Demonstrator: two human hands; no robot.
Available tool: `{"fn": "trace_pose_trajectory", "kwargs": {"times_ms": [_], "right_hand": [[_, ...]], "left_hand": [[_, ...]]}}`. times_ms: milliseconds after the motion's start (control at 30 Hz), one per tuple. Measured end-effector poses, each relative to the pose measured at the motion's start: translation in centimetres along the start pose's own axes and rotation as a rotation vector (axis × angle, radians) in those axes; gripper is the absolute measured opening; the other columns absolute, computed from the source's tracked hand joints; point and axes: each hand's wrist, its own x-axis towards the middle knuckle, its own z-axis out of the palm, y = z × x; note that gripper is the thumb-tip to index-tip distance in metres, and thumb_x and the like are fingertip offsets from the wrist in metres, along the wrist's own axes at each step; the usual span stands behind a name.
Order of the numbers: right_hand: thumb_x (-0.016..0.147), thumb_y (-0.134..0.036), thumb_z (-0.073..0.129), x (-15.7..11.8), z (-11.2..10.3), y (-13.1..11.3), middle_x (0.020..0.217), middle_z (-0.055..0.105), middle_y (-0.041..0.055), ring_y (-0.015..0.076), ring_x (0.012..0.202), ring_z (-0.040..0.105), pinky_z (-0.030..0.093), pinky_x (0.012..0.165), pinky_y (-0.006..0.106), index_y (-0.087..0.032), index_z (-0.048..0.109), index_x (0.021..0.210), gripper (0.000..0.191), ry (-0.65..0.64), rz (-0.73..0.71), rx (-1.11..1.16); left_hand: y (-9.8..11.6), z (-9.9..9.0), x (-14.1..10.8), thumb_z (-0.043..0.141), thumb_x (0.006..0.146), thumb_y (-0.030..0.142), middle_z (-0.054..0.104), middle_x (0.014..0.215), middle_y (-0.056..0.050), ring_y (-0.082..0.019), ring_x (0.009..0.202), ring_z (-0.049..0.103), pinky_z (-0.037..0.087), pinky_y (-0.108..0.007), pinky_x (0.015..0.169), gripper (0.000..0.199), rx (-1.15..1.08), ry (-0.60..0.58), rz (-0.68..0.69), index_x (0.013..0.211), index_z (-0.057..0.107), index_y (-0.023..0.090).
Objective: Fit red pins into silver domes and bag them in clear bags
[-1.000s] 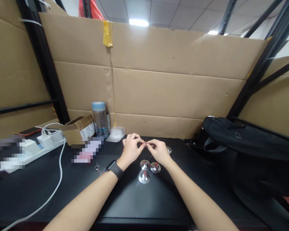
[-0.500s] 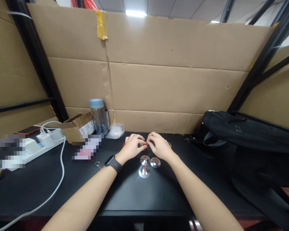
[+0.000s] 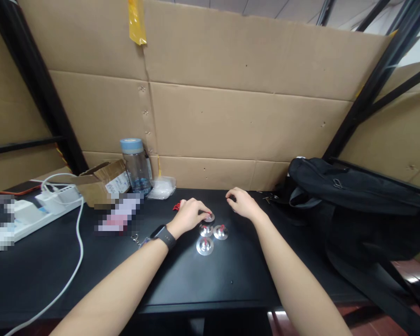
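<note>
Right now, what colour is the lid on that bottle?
The lid is light blue, seen best in the head view.

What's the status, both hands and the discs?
Left hand pinching one disc at its red top. Right hand off the discs, nothing visible in it. Three other discs crowd the near side.

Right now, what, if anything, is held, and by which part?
Left hand pinches a small metal disc at its red-corded centre. Right hand: nothing visible.
</note>
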Motion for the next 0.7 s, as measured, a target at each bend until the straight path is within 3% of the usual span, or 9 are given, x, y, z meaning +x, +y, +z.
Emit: {"fn": "trace_pose_trajectory", "kwargs": {"times_ms": [100,167,267,367,467,567,700], "right_hand": [[0.083,-0.023,0.068,0.0,0.0,2.1,0.108,0.067,0.0105,0.0202,0.093,0.065,0.047,0.084,0.029,-0.018,0.072,0.105,0.022,-0.073,0.075,-0.033],[0.079,-0.026,0.073,-0.1,0.1,3.0,0.113,0.068,0.0127,0.0215,0.095,0.066,0.048,0.087,0.030,-0.016,0.072,0.110,0.033,-0.137,0.088,-0.013],[0.073,-0.025,0.077,-0.2,0.0,3.6,0.116,0.070,0.0128,0.0242,0.102,0.067,0.047,0.091,0.031,-0.016,0.071,0.113,0.042,-0.195,0.090,0.020],[0.073,-0.019,0.075,-0.3,-0.1,3.7,0.109,0.073,0.0100,0.0223,0.096,0.069,0.049,0.086,0.029,-0.017,0.070,0.114,0.042,-0.228,0.109,0.054],[0.070,-0.015,0.076,-0.3,-0.2,3.8,0.106,0.074,0.0082,0.0214,0.092,0.069,0.049,0.082,0.028,-0.019,0.071,0.113,0.044,-0.243,0.116,0.057],[0.068,-0.013,0.077,-0.3,-0.2,3.9,0.106,0.074,0.0078,0.0213,0.093,0.069,0.049,0.083,0.028,-0.021,0.072,0.112,0.044,-0.232,0.113,0.062],[0.069,-0.013,0.077,-0.4,-0.5,3.7,0.107,0.074,0.0064,0.0205,0.096,0.069,0.049,0.088,0.027,-0.023,0.072,0.112,0.044,-0.247,0.115,0.046]], "left_hand": [[0.2,0.4,0.1,0.069,0.083,0.031,0.078,0.097,-0.001,-0.026,0.101,0.063,0.033,-0.037,0.092,0.014,0.025,-0.031,0.034,0.091,0.081,0.035],[-0.2,-0.3,0.1,0.070,0.082,0.030,0.077,0.100,-0.002,-0.028,0.105,0.061,0.034,-0.038,0.093,0.023,0.074,0.009,0.044,0.103,0.078,0.036],[-1.7,-3.1,0.0,0.064,0.084,0.024,0.075,0.107,-0.004,-0.028,0.106,0.060,0.036,-0.039,0.093,0.036,0.168,0.108,0.015,0.117,0.072,0.035],[-4.0,-6.2,-0.3,0.064,0.080,0.019,0.076,0.103,-0.004,-0.028,0.100,0.063,0.039,-0.038,0.089,0.029,0.299,0.117,-0.063,0.104,0.076,0.030],[-6.1,-7.9,-0.4,0.076,0.066,0.020,0.076,0.095,-0.002,-0.026,0.090,0.067,0.043,-0.033,0.082,0.029,0.351,0.044,-0.128,0.094,0.077,0.029],[-7.3,-7.6,-0.4,0.083,0.057,0.024,0.074,0.087,-0.001,-0.022,0.082,0.067,0.045,-0.029,0.075,0.033,0.316,-0.036,-0.089,0.090,0.077,0.028],[-7.2,-6.2,-0.2,0.084,0.062,0.030,0.070,0.090,-0.004,-0.022,0.084,0.064,0.046,-0.030,0.078,0.030,0.341,-0.005,-0.025,0.091,0.076,0.024]]}}
